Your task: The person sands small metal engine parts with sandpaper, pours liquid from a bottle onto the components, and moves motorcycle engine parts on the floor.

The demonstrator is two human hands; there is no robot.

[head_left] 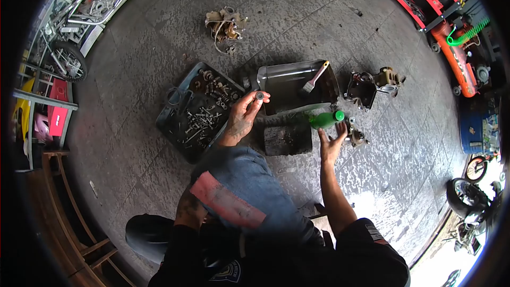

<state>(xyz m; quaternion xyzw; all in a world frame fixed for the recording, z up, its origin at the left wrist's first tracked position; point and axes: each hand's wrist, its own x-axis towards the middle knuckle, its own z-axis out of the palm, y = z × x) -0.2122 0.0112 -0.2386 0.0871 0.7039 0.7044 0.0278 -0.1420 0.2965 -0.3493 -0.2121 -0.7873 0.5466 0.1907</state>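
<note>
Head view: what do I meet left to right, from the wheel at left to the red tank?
Black wheel → parts tray → left hand → green bottle → brownish metal part → red tank. Right hand overlaps the bottle, so left out.

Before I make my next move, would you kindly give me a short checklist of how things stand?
1. Small metal part held by the left hand: ok, between the fingertips.
2. Right hand free: not ok, it is at the green bottle.
3. Firm grip on that bottle: cannot tell from this angle.
4. Green cap on the bottle: ok; tightness cannot be seen.
5. Brush clear of both hands: ok, it leans in the pan.
</note>
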